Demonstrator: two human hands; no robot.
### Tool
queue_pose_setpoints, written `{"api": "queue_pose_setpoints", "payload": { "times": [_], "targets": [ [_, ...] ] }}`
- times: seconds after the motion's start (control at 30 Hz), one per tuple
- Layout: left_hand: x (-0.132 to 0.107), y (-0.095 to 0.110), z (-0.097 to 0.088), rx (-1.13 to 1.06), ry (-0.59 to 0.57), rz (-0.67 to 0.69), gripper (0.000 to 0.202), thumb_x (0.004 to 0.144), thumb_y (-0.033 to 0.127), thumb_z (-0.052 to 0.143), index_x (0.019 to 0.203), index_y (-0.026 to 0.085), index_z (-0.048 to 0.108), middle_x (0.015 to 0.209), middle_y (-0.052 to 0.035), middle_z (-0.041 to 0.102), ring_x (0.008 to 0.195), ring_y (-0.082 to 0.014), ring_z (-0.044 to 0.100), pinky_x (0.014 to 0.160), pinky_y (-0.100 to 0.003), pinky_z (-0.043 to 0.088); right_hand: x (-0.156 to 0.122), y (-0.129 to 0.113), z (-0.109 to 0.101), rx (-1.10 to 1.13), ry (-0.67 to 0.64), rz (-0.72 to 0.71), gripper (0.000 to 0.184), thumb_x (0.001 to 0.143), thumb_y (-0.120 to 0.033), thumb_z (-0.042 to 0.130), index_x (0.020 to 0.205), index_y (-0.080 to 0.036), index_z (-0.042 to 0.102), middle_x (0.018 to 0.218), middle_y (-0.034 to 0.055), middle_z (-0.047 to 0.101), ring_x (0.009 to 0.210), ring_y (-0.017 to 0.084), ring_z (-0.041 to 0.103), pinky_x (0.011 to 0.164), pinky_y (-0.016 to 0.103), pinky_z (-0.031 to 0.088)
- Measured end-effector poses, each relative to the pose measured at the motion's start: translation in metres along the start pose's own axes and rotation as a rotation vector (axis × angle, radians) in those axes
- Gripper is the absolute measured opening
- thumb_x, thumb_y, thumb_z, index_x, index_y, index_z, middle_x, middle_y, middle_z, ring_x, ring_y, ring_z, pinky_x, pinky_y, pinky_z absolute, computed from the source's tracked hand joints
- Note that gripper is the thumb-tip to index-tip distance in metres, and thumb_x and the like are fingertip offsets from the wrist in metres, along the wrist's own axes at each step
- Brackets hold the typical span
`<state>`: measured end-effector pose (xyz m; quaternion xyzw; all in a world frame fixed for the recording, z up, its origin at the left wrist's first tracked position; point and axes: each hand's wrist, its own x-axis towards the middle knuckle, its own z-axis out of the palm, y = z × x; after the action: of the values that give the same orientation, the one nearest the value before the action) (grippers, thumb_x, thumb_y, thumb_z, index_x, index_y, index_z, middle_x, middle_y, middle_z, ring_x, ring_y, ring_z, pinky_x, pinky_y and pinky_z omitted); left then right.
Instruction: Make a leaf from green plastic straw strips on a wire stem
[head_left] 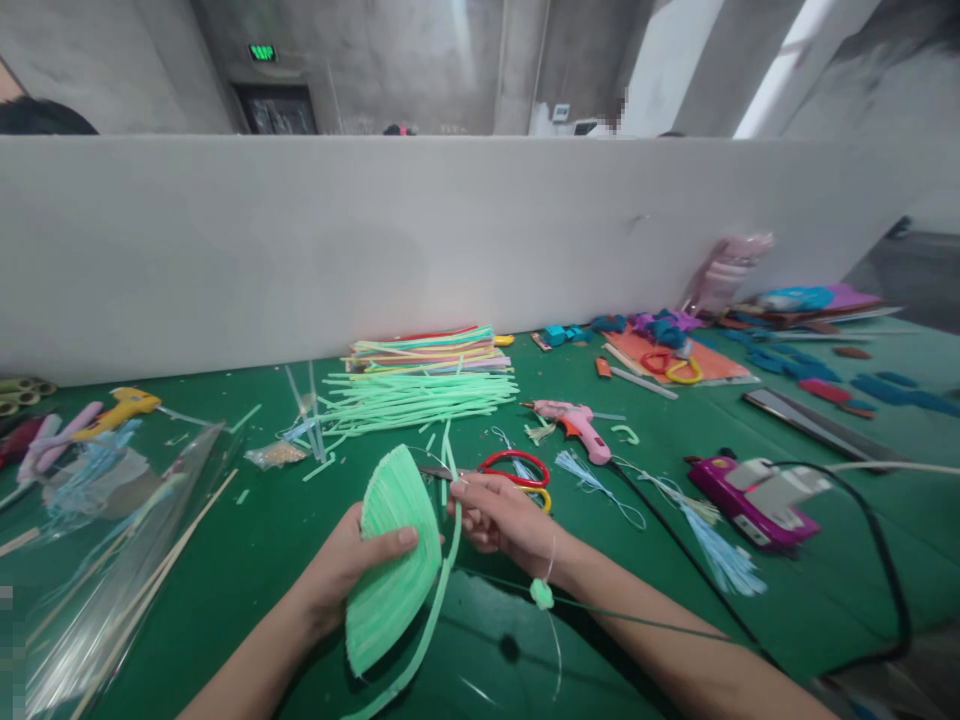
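Note:
My left hand (367, 560) is closed on a light-green fan-shaped piece (390, 590) built of fuzzy pipe-cleaner rows, thumb across its front. Between the fingertips of my right hand (510, 515) is a long green pipe cleaner (431, 625), which rises above the fingers and curves down below the fan. Scissors (517, 468) with red and yellow handles lie just behind that hand, partly hidden by it. A small green fluffy tuft (541, 593) on a thin band is at my right wrist.
Behind my hands lies a pile of green pipe cleaners (427, 400). A pink glue gun (574, 425) and a purple power strip (750, 510) with cables are to the right. At left are a yellow glue gun (120, 410) and clear plastic (142, 560). A white partition (300, 250) closes the back.

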<state>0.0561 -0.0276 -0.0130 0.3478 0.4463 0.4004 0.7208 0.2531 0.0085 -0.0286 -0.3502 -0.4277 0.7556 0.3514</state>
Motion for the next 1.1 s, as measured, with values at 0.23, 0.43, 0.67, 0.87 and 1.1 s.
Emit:
{"api": "queue_pose_setpoints", "payload": {
  "times": [0.23, 0.43, 0.67, 0.87, 1.1],
  "targets": [
    [0.003, -0.001, 0.003, 0.01, 0.025, 0.023, 0.04, 0.058, 0.032, 0.085, 0.091, 0.012, 0.073, 0.08, -0.0113, 0.075, 0.066, -0.0227, 0.069, 0.066, -0.032, 0.054, -0.002, 0.001, -0.001, 0.007, -0.132, -0.036, 0.046, 0.069, -0.052, 0.076, 0.092, -0.014, 0.061, 0.067, -0.0011, 0.063, 0.044, 0.006, 0.054, 0.038, 0.017, 0.039],
    [0.012, 0.003, -0.008, 0.213, 0.01, 0.001, 0.05, 0.065, 0.037, 0.081, 0.106, 0.015, 0.064, 0.091, -0.0119, 0.073, 0.074, -0.0245, 0.069, 0.068, -0.034, 0.053, -0.002, 0.007, -0.002, -0.183, -0.238, 0.034, 0.038, 0.063, -0.041, 0.083, 0.077, -0.013, 0.061, 0.062, -0.0022, 0.063, 0.049, 0.01, 0.061, 0.039, 0.016, 0.043],
    [0.01, 0.002, -0.013, 0.963, 0.334, 0.599, 0.02, 0.075, 0.039, 0.07, 0.089, 0.025, 0.067, 0.119, -0.0079, 0.059, 0.117, -0.0288, 0.052, 0.099, -0.039, 0.037, 0.008, 0.018, 0.001, -0.11, -0.06, -0.053, 0.044, 0.064, -0.049, 0.079, 0.08, -0.011, 0.064, 0.07, 0.0028, 0.067, 0.057, 0.012, 0.066, 0.05, 0.019, 0.051],
    [0.0, -0.009, -0.005, 1.274, 0.045, 0.596, 0.01, 0.085, 0.035, 0.058, 0.085, 0.027, 0.065, 0.124, -0.007, 0.059, 0.118, -0.0288, 0.051, 0.099, -0.043, 0.037, 0.011, 0.019, -0.011, -0.278, -0.194, 0.026, 0.05, 0.07, -0.059, 0.07, 0.079, -0.01, 0.063, 0.069, 0.0035, 0.067, 0.044, 0.008, 0.06, 0.04, 0.017, 0.047],
    [-0.002, 0.002, -0.016, 1.477, -0.02, 0.533, 0.012, 0.091, 0.029, 0.047, 0.085, 0.026, 0.058, 0.128, -0.0039, 0.059, 0.119, -0.0243, 0.053, 0.098, -0.043, 0.043, -0.004, -0.016, -0.037, -0.734, -0.258, 0.17, 0.025, 0.083, -0.038, 0.06, 0.082, -0.013, 0.063, 0.069, 0.0008, 0.065, 0.04, 0.007, 0.055, 0.037, 0.017, 0.042]
  ]
}}
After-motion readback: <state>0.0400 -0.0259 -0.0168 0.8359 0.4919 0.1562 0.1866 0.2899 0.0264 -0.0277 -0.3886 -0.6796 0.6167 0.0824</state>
